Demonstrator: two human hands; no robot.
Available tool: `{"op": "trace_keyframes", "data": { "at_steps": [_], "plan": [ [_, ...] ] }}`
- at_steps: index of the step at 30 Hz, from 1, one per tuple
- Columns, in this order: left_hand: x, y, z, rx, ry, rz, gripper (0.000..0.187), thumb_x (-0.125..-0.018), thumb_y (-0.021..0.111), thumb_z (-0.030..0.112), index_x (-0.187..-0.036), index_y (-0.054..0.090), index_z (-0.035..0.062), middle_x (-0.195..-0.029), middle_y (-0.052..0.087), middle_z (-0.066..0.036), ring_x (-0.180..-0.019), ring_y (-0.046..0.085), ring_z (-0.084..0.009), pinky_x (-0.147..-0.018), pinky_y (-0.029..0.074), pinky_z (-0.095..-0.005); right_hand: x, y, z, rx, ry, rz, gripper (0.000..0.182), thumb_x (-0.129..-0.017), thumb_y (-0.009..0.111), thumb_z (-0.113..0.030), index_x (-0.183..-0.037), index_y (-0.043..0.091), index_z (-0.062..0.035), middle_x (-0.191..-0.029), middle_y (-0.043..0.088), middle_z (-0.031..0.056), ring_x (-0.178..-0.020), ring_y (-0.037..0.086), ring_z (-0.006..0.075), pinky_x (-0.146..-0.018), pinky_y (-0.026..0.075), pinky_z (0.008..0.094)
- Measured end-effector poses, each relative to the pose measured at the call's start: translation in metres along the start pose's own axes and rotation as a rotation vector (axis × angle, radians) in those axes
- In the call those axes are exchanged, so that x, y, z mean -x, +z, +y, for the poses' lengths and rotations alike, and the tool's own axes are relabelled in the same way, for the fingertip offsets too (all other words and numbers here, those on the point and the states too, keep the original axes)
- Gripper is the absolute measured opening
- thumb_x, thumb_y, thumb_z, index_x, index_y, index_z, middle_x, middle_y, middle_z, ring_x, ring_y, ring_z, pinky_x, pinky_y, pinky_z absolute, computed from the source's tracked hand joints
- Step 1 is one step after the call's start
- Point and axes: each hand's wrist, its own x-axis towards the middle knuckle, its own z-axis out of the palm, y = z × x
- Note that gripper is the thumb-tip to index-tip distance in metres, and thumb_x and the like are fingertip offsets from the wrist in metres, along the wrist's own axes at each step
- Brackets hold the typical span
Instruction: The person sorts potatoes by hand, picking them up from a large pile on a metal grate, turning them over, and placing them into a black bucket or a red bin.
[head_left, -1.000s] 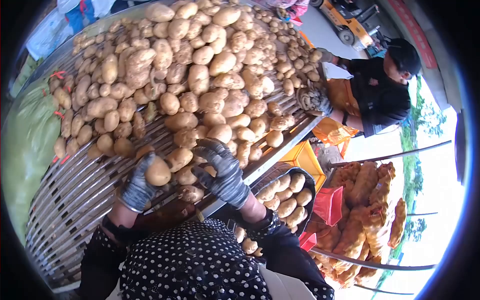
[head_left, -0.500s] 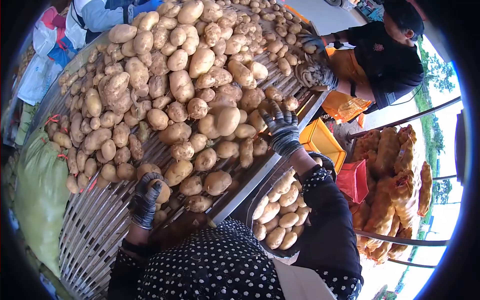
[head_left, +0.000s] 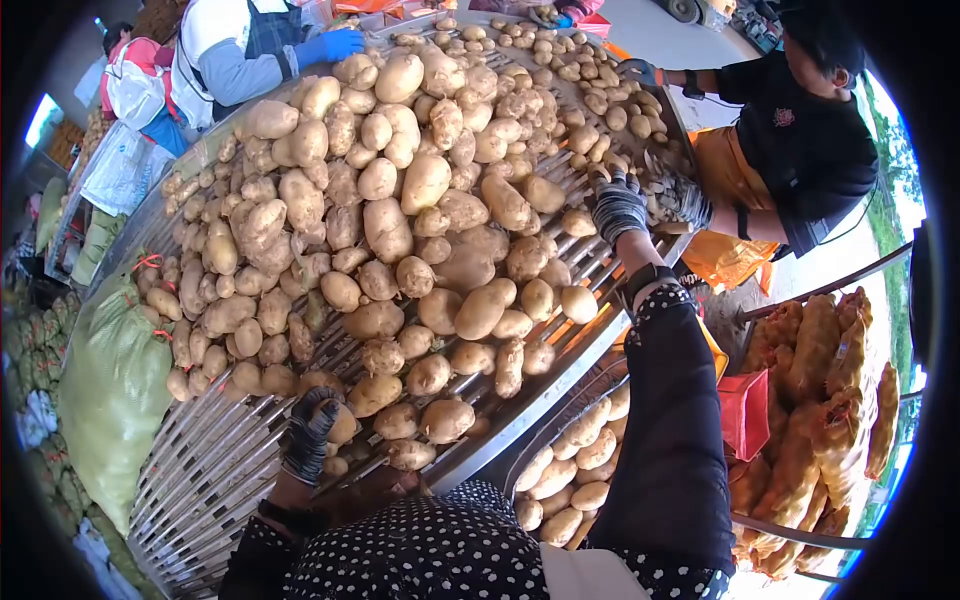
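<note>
My left hand (head_left: 312, 435), in a dark striped glove, is closed round the side of a potato (head_left: 344, 426) at the near edge of the heap. The slatted metal table (head_left: 215, 470) lies beneath it. My right hand (head_left: 620, 208), in a matching glove, reaches across to the far right side of the table. Its fingers are stretched and apart, close to a co-worker's gloved hand (head_left: 692, 203). No potato shows in it. A large heap of soil-marked potatoes (head_left: 385, 230) lies between my hands.
A container of potatoes (head_left: 570, 470) stands below the table's metal edge. Filled net sacks (head_left: 815, 400) and a red basket (head_left: 745, 415) are on the right. A green sack (head_left: 115, 390) leans at left. Another person's blue glove (head_left: 330, 46) is at the far side.
My right hand has moved from the heap's near right edge farther away, towards the co-worker's hands. My left hand stays at the same potato. The view has shifted slightly.
</note>
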Motion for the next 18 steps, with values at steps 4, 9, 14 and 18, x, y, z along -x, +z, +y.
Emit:
{"op": "trace_keyframes", "data": {
  "at_steps": [4,9,14,18],
  "plan": [
    [0.001,0.009,0.002,-0.048,0.036,0.028,0.032,-0.091,0.053,0.031,-0.092,0.062,0.0004,-0.084,0.062,-0.007,-0.080,0.057,-0.0184,-0.077,0.046,-0.0329,-0.004,-0.018,-0.061,-0.506,-0.194,-0.007,0.054,-0.085,0.061,-0.044,-0.127,0.053,-0.0103,-0.111,0.063,0.0202,-0.106,0.059,0.0360,-0.091,0.046,0.0439],
    [-0.002,0.007,0.007,-0.062,0.081,0.015,0.030,-0.091,0.053,0.030,-0.092,0.062,0.0014,-0.083,0.062,-0.007,-0.079,0.057,-0.0181,-0.077,0.047,-0.0330,0.003,-0.008,-0.101,-0.526,-0.244,-0.195,0.067,-0.081,0.068,-0.038,-0.135,0.043,-0.0071,-0.110,0.064,0.0226,-0.104,0.061,0.0363,-0.087,0.048,0.0425],
    [0.002,0.010,0.020,0.000,0.045,0.018,0.030,-0.091,0.053,0.030,-0.092,0.062,0.0017,-0.084,0.062,-0.007,-0.080,0.057,-0.0180,-0.077,0.047,-0.0332,0.027,-0.011,-0.041,-0.413,-0.360,-0.153,0.059,-0.077,0.070,-0.022,-0.132,0.048,-0.0135,-0.108,0.064,0.0211,-0.103,0.060,0.0372,-0.088,0.048,0.0437],
    [-0.001,0.010,0.015,0.025,0.071,-0.002,0.027,-0.092,0.052,0.028,-0.092,0.061,0.0023,-0.085,0.061,-0.007,-0.080,0.057,-0.0179,-0.077,0.047,-0.0331,0.041,-0.011,0.002,-0.119,0.012,-0.287,0.058,-0.076,0.066,-0.015,-0.131,0.050,-0.0180,-0.121,0.059,0.0190,-0.110,0.057,0.0365,-0.091,0.047,0.0439]
  ]
}}
